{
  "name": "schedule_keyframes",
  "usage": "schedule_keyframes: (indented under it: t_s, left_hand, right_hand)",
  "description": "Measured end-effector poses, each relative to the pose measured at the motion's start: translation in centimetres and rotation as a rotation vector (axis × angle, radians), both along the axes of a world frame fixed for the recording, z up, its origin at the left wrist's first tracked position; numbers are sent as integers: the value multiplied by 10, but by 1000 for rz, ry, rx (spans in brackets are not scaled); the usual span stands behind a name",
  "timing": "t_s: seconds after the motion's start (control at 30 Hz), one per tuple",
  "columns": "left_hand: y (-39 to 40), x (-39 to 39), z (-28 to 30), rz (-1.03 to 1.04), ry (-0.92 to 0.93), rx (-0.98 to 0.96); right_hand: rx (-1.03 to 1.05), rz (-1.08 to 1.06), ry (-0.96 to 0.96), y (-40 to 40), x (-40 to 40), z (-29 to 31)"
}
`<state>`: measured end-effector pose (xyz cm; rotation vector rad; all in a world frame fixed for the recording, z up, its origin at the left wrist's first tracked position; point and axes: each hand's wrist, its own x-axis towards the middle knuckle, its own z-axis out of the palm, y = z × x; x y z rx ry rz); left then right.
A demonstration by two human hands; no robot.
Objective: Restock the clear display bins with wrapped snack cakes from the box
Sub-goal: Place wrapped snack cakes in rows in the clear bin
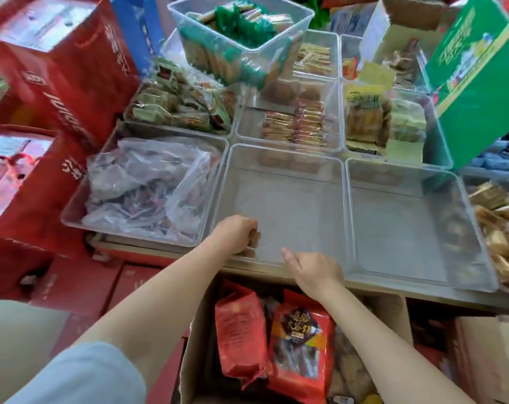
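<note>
At the near left corner of the empty bin (279,205), our left hand (237,230) is curled round a small stack of brown snack cakes (254,239), fingers wrapped over the top one. We judge this to be the first placement; the bin floor beyond the grip is bare.

Just right of that grip, our right hand (316,271) hovers over the bin's front rim, fingers loosely curled, holding nothing we can see.

Below both wrists sits the box (390,313), open, with red snack bags (301,348) and loose cakes in it.

Risks noted:
- Stack held against the corner wall. If the fingers let go unevenly, the cakes could topple flat or slide toward the middle, spoiling the row.
- Wrappers look slick; a loose hold could drop the lower cake.
- Right forearm crosses the box mouth; a quick reach back could snag a red bag.
- The second empty bin (407,228), right of the free hand, invites misplacing cakes.
</note>
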<state>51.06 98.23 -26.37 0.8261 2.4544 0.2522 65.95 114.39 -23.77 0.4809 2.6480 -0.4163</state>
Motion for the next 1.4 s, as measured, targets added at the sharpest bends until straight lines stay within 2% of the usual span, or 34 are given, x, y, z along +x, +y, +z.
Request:
schedule_keyframes:
  t_s: [0.2,0.37,0.47,0.53,0.63,0.7,0.8,0.97,1.07,1.2,1.27,1.4]
  left_hand:
    - [11,2,-3,-88,-96,-256]
    - [16,8,9,-110,-120,-330]
    - [23,24,33,-36,-7,-115]
    - [30,47,50,7,85,88]
    - [46,100,72,93,160,379]
    - [68,144,87,126,138,488]
    - [120,209,104,94,-1,517]
    - [231,317,122,-192,-109,589]
    - [291,375,127,-273,-103,639]
    - [340,421,117,-292,-83,656]
    - [348,431,108,-275,-5,658]
    - [346,434,100,-234,56,662]
  right_hand:
    - [52,35,24,0,0,-6]
    - [58,35,49,3,1,-7]
    - [-18,37,61,6,4,-5]
    - [-206,-15,127,13,10,1]
    - [-415,-102,403,36,40,29]
    - [-428,-134,563,61,77,58]
    - [-373,-221,701,113,149,102]
    - [-185,-442,829,219,275,155]
    - [-85,-554,722,284,338,162]
    - [32,-533,385,360,386,139]
    - [61,-445,180,388,395,123]
    - [40,-306,-352,410,392,80]
